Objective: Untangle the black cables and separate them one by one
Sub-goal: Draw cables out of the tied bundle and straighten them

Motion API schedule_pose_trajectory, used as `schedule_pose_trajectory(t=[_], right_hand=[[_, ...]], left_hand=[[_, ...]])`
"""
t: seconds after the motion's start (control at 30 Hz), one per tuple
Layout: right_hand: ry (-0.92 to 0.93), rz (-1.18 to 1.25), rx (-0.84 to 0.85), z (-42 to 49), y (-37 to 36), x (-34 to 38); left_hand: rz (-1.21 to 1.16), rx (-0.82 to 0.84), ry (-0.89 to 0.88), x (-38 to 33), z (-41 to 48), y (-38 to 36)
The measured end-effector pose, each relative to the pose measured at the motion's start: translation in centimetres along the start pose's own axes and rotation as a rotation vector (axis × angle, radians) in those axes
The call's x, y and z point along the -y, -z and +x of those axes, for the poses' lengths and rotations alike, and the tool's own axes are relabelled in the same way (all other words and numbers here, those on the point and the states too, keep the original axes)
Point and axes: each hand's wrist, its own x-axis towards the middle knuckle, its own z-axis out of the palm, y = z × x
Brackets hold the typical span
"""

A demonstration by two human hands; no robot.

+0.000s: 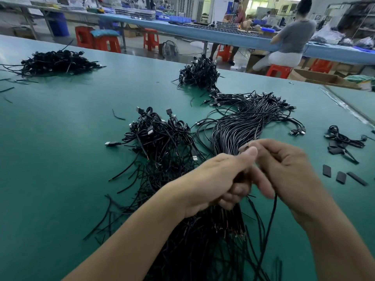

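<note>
A thick bundle of black USB cables point(243, 126) runs from the table's middle toward me, its bare wire ends fanning out below my hands. My left hand point(215, 179) grips this bundle from the left, fingers curled round it. My right hand point(284, 165) pinches a single black cable point(272, 220) that hangs down from its fingers. Both hands touch above the bundle. A tangled heap of cables point(160, 136) with USB plugs lies just left of the bundle.
The green table point(60, 138) carries more cable heaps at the far left point(54, 62) and far centre point(199, 75). A small cable coil point(343, 138) and short black sleeve pieces point(341, 176) lie at right. A seated person point(288, 41) works beyond the table.
</note>
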Motion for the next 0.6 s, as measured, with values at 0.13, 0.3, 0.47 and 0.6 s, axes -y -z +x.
schedule_pose_trajectory(t=[0.13, 0.3, 0.47, 0.6], right_hand=[[-0.006, -0.26, 0.057, 0.0, -0.6, -0.6], [-0.083, -0.279, 0.149, -0.1, -1.5, -0.6], [-0.088, -0.374, 0.375, -0.6, -2.4, -0.1], [-0.048, -0.468, 0.438, -0.9, -2.3, 0.9]], left_hand=[[-0.302, -0.145, -0.011, 0.1, 0.6, 0.7], [-0.499, -0.244, -0.084, -0.4, 0.4, 1.5], [-0.86, -0.262, -0.178, -1.2, 0.5, 1.9], [-0.666, -0.437, -0.295, -0.7, 0.9, 1.3]])
